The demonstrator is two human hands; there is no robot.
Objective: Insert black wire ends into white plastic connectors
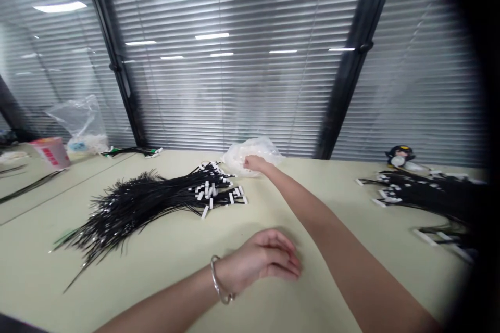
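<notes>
My left hand (pixel 265 257), with a silver bracelet at the wrist, lies on the near part of the table. Its fingers are loosely bent and a little apart, and nothing shows in them. Stretched far forward, my right hand (pixel 255 163) is at the clear plastic bag (pixel 269 150), its fingers curled closed. Whether it pinches the bag or a small piece in it is too small to tell. Whitish contents show dimly through the bag. Left of it lies a large bundle of black cables (pixel 156 195) with white connectors at the right ends.
Another heap of black cables (pixel 429 192) lies at the right, near a penguin figure (pixel 399 156). At the far left stand a pink-and-white cup (pixel 52 152) and a second plastic bag (pixel 88 127). A window with blinds (pixel 234 88) rises behind the pale table (pixel 187 250).
</notes>
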